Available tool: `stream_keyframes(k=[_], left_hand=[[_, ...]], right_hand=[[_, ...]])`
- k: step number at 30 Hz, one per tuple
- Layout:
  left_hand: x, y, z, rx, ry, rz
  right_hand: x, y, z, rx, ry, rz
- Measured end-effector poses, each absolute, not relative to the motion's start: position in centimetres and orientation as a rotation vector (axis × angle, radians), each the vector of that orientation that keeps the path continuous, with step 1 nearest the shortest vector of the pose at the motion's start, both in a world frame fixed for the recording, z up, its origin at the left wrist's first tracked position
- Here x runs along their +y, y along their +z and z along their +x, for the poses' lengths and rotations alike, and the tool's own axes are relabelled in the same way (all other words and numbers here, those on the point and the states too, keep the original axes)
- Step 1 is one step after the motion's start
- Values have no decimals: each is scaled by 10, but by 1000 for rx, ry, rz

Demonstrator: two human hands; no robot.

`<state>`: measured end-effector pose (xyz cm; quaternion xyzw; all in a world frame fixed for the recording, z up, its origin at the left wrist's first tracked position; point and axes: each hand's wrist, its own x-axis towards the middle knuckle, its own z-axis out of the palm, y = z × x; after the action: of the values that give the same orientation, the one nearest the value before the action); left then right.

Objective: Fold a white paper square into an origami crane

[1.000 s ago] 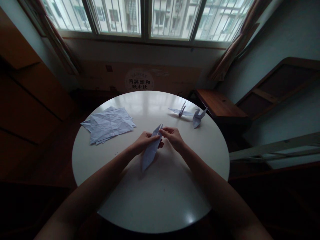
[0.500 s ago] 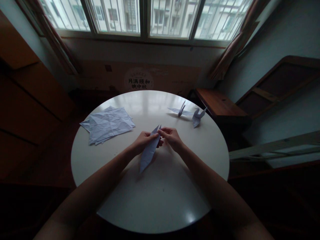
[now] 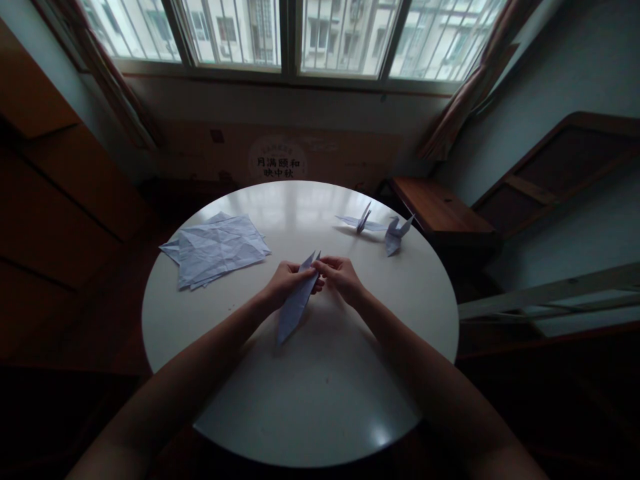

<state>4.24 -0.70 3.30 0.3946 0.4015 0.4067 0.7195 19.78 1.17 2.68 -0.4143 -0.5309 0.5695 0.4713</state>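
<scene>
A long, narrow piece of folded paper [image 3: 294, 312], pale and pointed at both ends, slants between my hands above the middle of the table. My left hand [image 3: 286, 280] grips it around the upper half, thumb on top. With its fingertips pinched together, my right hand [image 3: 340, 272] holds the paper's right edge close to the split upper tip. The fingers beneath the paper are partly hidden. Farther back on the right stand two folded paper cranes, one with spread wings [image 3: 361, 223] and one with a raised tail [image 3: 394, 237].
A stack of creased paper sheets [image 3: 220, 250] lies on the left of the round white table [image 3: 310, 413]. Beyond the table's right rim is a wooden bench [image 3: 435, 203]. A printed cardboard panel [image 3: 340, 150] stands under the barred window.
Both hands and the folded paper have shifted very slightly to the left. The cranes and the sheets have stayed put.
</scene>
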Motion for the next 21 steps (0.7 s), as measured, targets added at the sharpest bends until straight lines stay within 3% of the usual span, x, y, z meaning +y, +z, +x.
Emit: stream_keyframes(k=[21], left_hand=[[-8, 33, 44, 852, 889, 943]], right_hand=[[14, 27, 200, -1334, 1259, -970]])
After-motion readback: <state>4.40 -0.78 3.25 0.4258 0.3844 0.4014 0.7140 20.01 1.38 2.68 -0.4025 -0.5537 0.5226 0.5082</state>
